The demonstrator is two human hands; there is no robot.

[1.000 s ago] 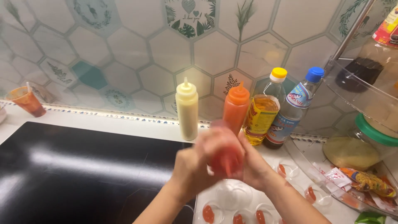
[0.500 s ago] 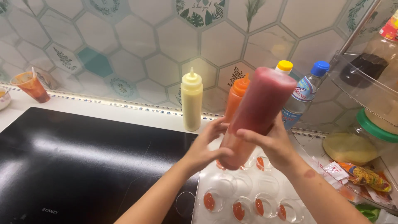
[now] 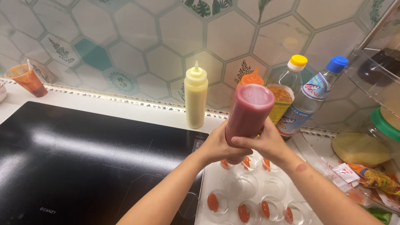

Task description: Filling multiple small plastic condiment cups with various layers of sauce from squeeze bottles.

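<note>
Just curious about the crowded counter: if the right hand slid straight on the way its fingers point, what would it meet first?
The right hand points leftward around the inverted red squeeze bottle; it would probably meet the left hand first, though depth is unclear.

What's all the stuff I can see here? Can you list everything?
Red bottle: 1, red, upside down, gripped over the cups.
Cups: about ten, clear, several with red sauce, on a white tray.
Yellow bottle: 1, pale yellow, by the wall.
Orange bottle: 1, orange, behind the red bottle.
Oil bottle: 1, yellow cap, by the wall.
Blue-capped bottle: 1, clear, right of the oil bottle.
Cooktop: 1, black, left.
Drink cup: 1, orange, far left.
Packets: several, far right.
Left hand: on the red bottle.
Right hand: on the red bottle.
</note>
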